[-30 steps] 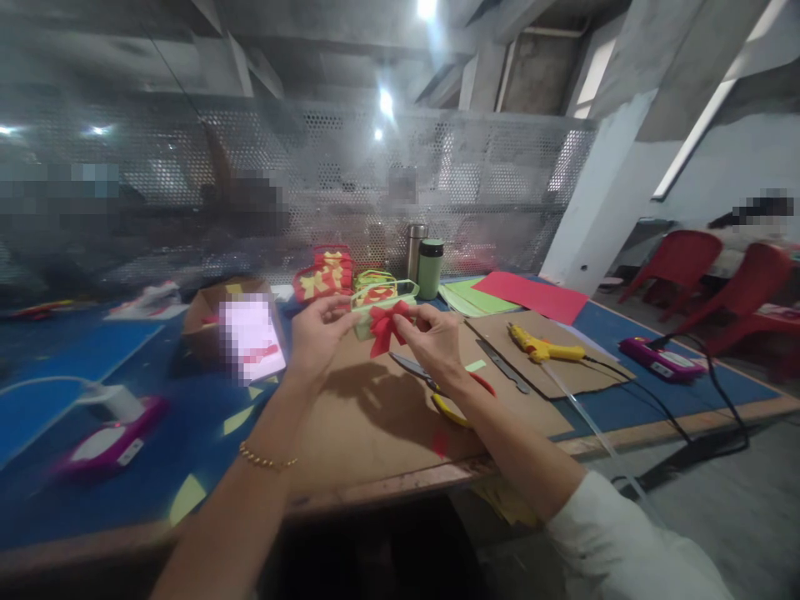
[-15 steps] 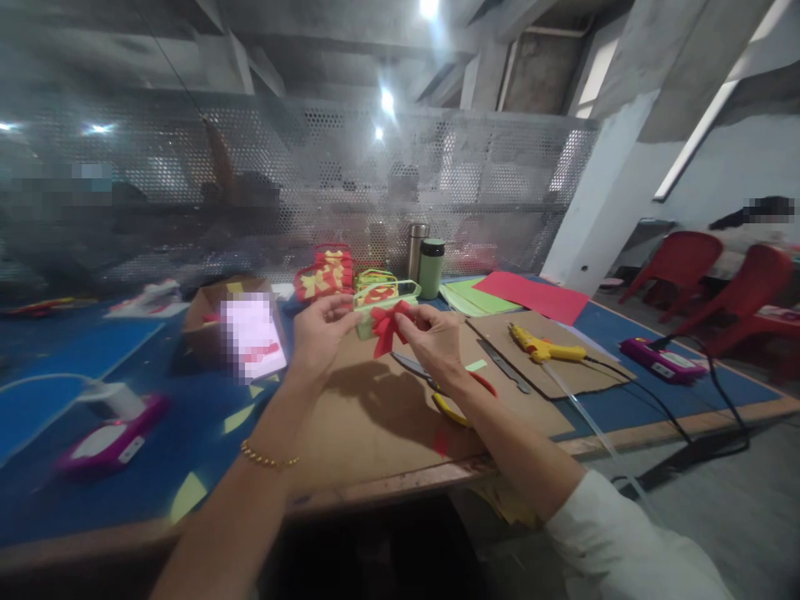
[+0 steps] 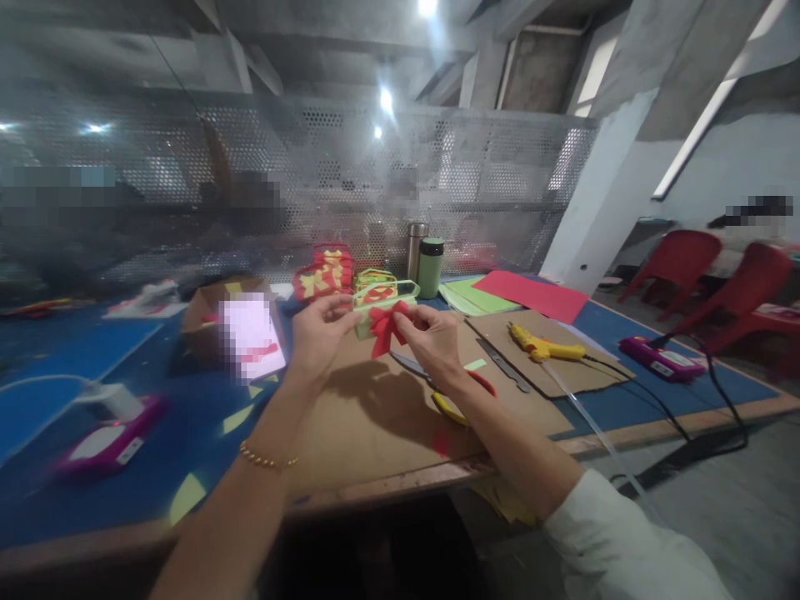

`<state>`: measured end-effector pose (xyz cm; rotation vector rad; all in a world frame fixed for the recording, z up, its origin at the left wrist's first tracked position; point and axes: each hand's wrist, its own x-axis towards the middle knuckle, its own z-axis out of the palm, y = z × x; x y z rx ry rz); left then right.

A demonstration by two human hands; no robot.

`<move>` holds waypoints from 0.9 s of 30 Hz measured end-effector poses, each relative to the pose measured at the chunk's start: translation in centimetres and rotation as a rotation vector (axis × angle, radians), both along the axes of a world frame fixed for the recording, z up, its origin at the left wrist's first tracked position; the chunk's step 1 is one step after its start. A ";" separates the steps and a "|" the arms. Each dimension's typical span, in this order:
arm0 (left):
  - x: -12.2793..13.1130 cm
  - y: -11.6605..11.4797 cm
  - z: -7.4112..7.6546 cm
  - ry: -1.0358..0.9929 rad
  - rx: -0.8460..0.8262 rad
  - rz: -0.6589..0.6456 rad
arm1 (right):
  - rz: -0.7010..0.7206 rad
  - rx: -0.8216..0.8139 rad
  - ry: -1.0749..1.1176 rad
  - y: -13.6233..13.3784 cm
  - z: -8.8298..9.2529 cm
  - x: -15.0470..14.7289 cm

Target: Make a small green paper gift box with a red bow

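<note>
My left hand (image 3: 322,337) is closed on the left side of a small pale-green paper basket (image 3: 363,328) with a looped handle. Against the basket's front lies a red paper bow (image 3: 386,327), its right loop pinched between the thumb and fingers of my right hand (image 3: 434,340). Both are held above a brown cardboard sheet (image 3: 356,446). Partly under my right forearm are scissors (image 3: 448,407) with red and yellow handles.
A yellow glue gun (image 3: 543,347) and a metal ruler-like strip (image 3: 503,365) lie to the right. Red baskets with yellow bows (image 3: 325,279), a green flask (image 3: 431,271) and coloured paper (image 3: 531,293) are behind. A lit phone (image 3: 253,333) leans on a cardboard box (image 3: 203,321) at left.
</note>
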<state>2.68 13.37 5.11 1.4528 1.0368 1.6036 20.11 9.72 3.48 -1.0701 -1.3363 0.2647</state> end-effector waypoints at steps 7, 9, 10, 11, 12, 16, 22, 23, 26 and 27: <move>0.1 -0.2 0.2 -0.003 -0.008 0.006 | 0.002 -0.022 -0.005 0.0 0.0 0.1; 0.1 -0.2 0.2 -0.007 -0.015 0.007 | -0.007 -0.020 -0.011 0.0 0.0 0.1; 0.1 -0.2 0.2 -0.010 -0.017 0.009 | -0.015 -0.018 -0.014 0.0 0.0 0.2; 0.1 -0.2 0.3 -0.012 -0.019 0.010 | -0.026 -0.019 -0.015 0.0 0.0 0.2; 0.1 -0.2 0.3 -0.013 -0.021 0.011 | -0.038 -0.021 -0.014 0.1 0.0 0.2; 0.0 -0.1 0.2 -0.003 -0.026 0.002 | -0.043 -0.037 -0.005 0.3 -0.1 0.3; -0.2 0.0 0.4 -0.013 -0.040 -0.005 | -0.022 -0.038 0.045 0.0 0.0 0.4; -0.3 0.0 0.4 -0.020 -0.044 -0.004 | -0.017 -0.027 0.056 -0.1 0.1 0.5; -0.7 0.2 0.6 -0.034 -0.056 -0.010 | -0.030 0.008 0.104 -0.1 0.3 1.2; -0.9 0.3 0.7 -0.033 -0.059 -0.011 | -0.041 0.021 0.121 0.0 0.3 1.5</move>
